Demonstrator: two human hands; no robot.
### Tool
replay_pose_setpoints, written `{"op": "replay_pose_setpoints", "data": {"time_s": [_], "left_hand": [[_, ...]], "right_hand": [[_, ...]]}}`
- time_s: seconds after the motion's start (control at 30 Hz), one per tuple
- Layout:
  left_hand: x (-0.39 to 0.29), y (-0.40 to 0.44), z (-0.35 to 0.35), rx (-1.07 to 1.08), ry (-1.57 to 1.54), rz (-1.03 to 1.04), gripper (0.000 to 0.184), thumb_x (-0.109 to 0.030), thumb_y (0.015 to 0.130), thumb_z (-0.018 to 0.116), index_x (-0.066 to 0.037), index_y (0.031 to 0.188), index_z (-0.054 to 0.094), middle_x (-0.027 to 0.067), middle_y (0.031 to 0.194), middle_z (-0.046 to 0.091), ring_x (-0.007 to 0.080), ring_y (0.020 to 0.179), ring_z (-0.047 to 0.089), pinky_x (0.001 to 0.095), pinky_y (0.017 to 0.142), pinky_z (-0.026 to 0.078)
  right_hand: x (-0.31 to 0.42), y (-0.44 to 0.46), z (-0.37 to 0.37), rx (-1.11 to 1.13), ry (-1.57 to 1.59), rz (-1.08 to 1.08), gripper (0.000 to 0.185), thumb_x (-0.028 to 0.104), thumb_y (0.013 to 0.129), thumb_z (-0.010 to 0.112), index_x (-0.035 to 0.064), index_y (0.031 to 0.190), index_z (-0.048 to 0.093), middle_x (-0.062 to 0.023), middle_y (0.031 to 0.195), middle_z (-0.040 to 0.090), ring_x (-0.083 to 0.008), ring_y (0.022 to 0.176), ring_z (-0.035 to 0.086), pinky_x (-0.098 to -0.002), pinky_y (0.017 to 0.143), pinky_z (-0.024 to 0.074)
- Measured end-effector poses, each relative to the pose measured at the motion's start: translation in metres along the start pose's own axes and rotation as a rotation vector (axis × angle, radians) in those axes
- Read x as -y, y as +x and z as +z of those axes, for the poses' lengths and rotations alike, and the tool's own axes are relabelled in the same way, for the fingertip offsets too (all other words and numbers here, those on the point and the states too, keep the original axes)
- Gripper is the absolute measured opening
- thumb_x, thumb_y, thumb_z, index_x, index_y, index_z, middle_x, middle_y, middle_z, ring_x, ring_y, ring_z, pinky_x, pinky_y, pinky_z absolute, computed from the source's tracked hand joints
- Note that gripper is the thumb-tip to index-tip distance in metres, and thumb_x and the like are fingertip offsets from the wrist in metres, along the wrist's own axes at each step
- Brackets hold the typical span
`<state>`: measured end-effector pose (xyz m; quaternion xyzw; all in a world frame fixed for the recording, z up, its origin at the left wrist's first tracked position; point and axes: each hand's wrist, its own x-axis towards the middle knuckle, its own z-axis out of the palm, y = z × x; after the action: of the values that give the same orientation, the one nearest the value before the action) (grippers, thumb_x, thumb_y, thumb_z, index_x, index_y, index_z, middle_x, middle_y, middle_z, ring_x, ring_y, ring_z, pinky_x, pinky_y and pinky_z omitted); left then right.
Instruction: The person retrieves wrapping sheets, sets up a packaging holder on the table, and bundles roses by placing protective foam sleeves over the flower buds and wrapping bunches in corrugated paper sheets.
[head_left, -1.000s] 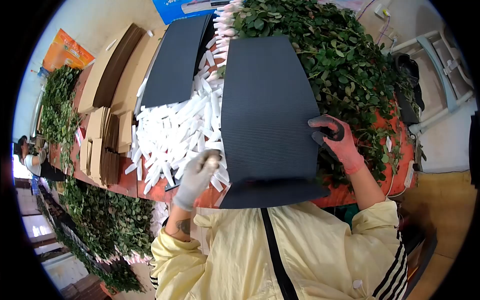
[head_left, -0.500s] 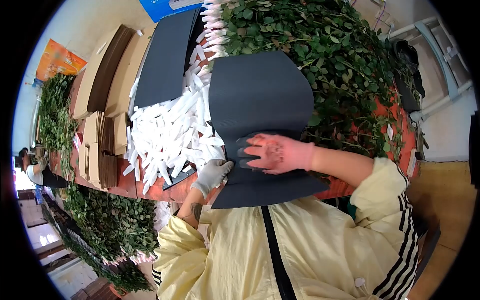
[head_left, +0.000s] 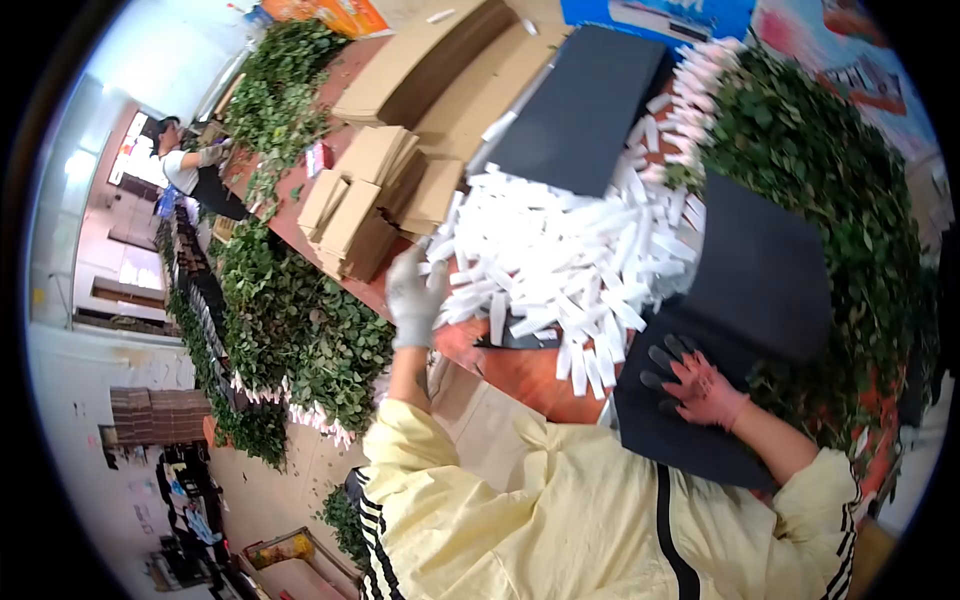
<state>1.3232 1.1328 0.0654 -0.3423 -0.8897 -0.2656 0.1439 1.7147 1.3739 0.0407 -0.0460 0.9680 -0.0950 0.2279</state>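
Observation:
In a pink glove with dark fingertips, my right hand [head_left: 700, 385] lies with spread fingers on a creased black corrugated sheet [head_left: 765, 265], which rests over the table edge and against my jacket. My left hand [head_left: 415, 297], in a whitish glove, is raised beside a stack of folded cardboard pieces [head_left: 350, 215]. Its thumb stands apart from the fingers and nothing shows in it; whether it touches the cardboard I cannot tell. Between my hands spreads a heap of small white sleeves [head_left: 560, 240], partly covering a dark flat object [head_left: 515, 340].
Long cardboard sheets [head_left: 430, 55] and more black sheets [head_left: 585, 105] lie toward the back of the red table [head_left: 520, 385]. Leafy stems [head_left: 820, 160] with wrapped pale heads pile up at right. More greenery [head_left: 300, 310] stands at left, where another person [head_left: 195, 170] works.
My left hand has left the black sheet and moved leftward to the cardboard stack. The view has turned left. My right hand remains on the black sheet.

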Motion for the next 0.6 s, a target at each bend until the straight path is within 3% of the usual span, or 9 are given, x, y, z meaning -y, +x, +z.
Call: {"op": "replay_pose_setpoints", "data": {"time_s": [0.03,0.1,0.13,0.2,0.23,0.3,0.33,0.47,0.6], "left_hand": [[0.023,0.019,-0.011,-0.068,0.196,0.054,0.044,-0.028,0.074,0.065,-0.003,0.109,0.056,0.0164,0.107,0.058,0.0312,0.098,0.055,0.0398,0.086,0.042],[0.048,0.052,-0.028,-0.151,0.551,-0.069,0.051,-0.029,0.073,0.065,-0.005,0.116,0.051,0.0171,0.118,0.051,0.0332,0.110,0.047,0.0415,0.095,0.035],[0.051,0.072,-0.038,-0.177,0.480,-0.042,0.053,-0.029,0.073,0.066,-0.005,0.117,0.050,0.0178,0.120,0.050,0.0335,0.111,0.046,0.0418,0.096,0.034],[0.070,0.104,-0.046,-0.138,0.439,-0.022,0.068,-0.039,0.070,0.066,-0.005,0.124,0.045,0.0190,0.124,0.048,0.0336,0.117,0.043,0.0414,0.098,0.032],[0.077,0.110,-0.047,-0.138,0.429,-0.036,0.068,-0.039,0.070,0.066,-0.005,0.124,0.045,0.0190,0.124,0.048,0.0336,0.117,0.043,0.0414,0.098,0.032],[0.088,0.124,-0.049,0.279,0.615,-0.385,0.086,-0.052,0.065,0.064,-0.004,0.130,0.038,0.0199,0.127,0.046,0.0332,0.122,0.039,0.0407,0.099,0.030],[0.099,0.126,-0.049,0.339,0.601,-0.450,0.097,-0.061,0.061,0.060,-0.003,0.134,0.033,0.0209,0.126,0.047,0.0328,0.123,0.039,0.0403,0.099,0.030],[0.122,0.128,-0.052,0.391,0.478,-0.452,0.098,-0.056,0.060,0.067,-0.002,0.134,0.032,0.0206,0.122,0.051,0.0324,0.116,0.047,0.0400,0.096,0.034],[0.124,0.120,-0.063,0.171,0.374,-0.421,0.101,-0.053,0.058,0.071,-0.002,0.134,0.030,0.0206,0.122,0.051,0.0333,0.116,0.047,0.0391,0.096,0.034]], "right_hand": [[0.001,0.002,-0.004,-0.014,-0.017,-0.009,0.045,0.037,0.076,0.055,0.0209,0.118,0.054,-0.0142,0.136,0.033,-0.0352,0.126,0.028,-0.0488,0.102,0.0244],[0.003,0.002,-0.009,-0.267,-0.021,-0.086,0.042,0.037,0.074,0.056,0.0183,0.112,0.056,-0.0146,0.127,0.039,-0.0351,0.122,0.033,-0.0495,0.100,0.0258],[0.002,0.004,-0.009,-0.270,-0.041,-0.085,0.042,0.037,0.074,0.056,0.0183,0.112,0.056,-0.0146,0.127,0.039,-0.0351,0.122,0.033,-0.0495,0.100,0.0258],[0.001,0.003,-0.007,0.048,0.012,0.003,0.042,0.038,0.074,0.057,0.0169,0.111,0.057,-0.0156,0.123,0.040,-0.0354,0.120,0.034,-0.0505,0.100,0.0257],[0.001,0.002,-0.004,0.061,0.001,0.004,0.042,0.038,0.074,0.057,0.0169,0.111,0.057,-0.0156,0.123,0.040,-0.0354,0.120,0.034,-0.0505,0.100,0.0257],[-0.002,0.003,0.001,0.087,0.009,0.012,0.044,0.038,0.073,0.057,0.0165,0.111,0.056,-0.0166,0.123,0.040,-0.0360,0.121,0.033,-0.0512,0.100,0.0255],[-0.001,0.003,-0.003,0.073,-0.001,0.000,0.045,0.039,0.073,0.057,0.0165,0.112,0.056,-0.0163,0.124,0.040,-0.0362,0.120,0.034,-0.0511,0.100,0.0251],[-0.003,-0.001,0.006,0.008,0.009,-0.003,0.046,0.040,0.073,0.057,0.0165,0.113,0.055,-0.0159,0.124,0.040,-0.0360,0.120,0.034,-0.0512,0.100,0.0251],[-0.005,0.000,0.010,0.029,0.057,-0.006,0.046,0.042,0.074,0.055,0.0171,0.113,0.055,-0.0147,0.124,0.040,-0.0353,0.122,0.033,-0.0511,0.101,0.0239]]}}
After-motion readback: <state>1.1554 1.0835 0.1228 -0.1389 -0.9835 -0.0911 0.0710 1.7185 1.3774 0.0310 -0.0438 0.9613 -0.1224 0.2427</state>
